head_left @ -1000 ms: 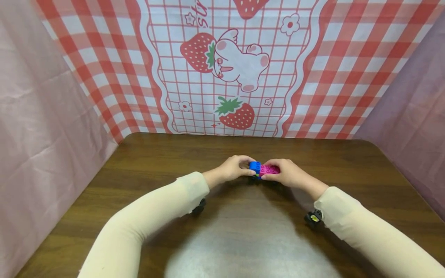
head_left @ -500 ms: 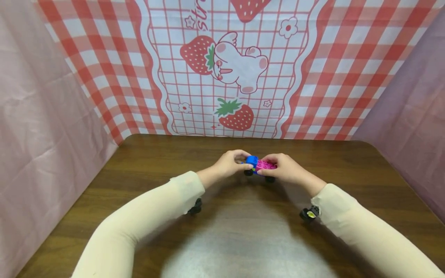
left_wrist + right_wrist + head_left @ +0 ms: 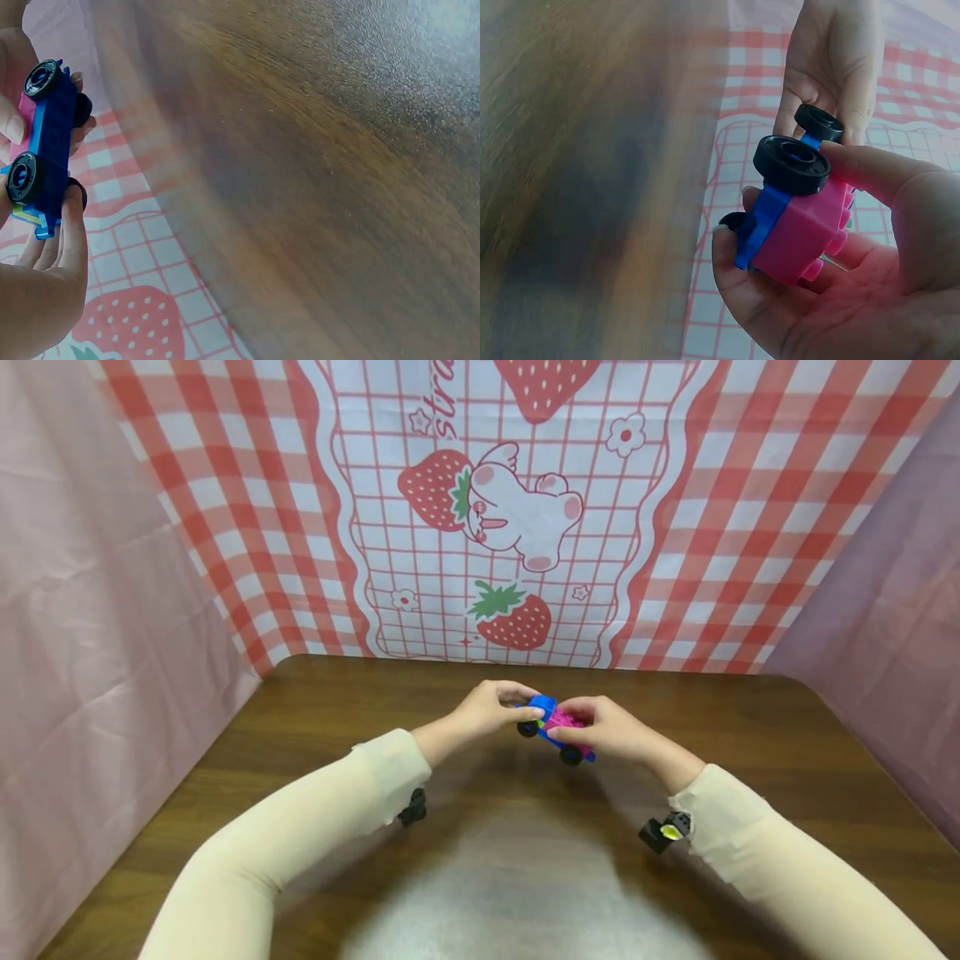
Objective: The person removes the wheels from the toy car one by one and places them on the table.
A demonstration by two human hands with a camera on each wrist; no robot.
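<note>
Both hands hold a toy car built of blocks (image 3: 545, 732), raised above the far half of the table. It has a blue base (image 3: 54, 139), black wheels (image 3: 27, 178) and a pink studded block (image 3: 799, 232) on top; a blue block sits at its left end. My left hand (image 3: 483, 710) grips that blue end between thumb and fingers. The right hand (image 3: 615, 727) pinches the pink end, its thumb and fingers on opposite sides. In the head view the car tilts, its right end lower, with wheels showing toward me. The fingers partly hide the pink block.
A brown wooden table (image 3: 465, 877) lies under the arms. Behind it hangs a red-and-white checked cloth (image 3: 720, 527) with strawberry prints. Pink curtains (image 3: 112, 610) close the sides. A small black device (image 3: 663, 831) is strapped at each wrist.
The toy car has been lifted off the table and tipped so its wheels show. Both hands have moved slightly left with it, still holding on.
</note>
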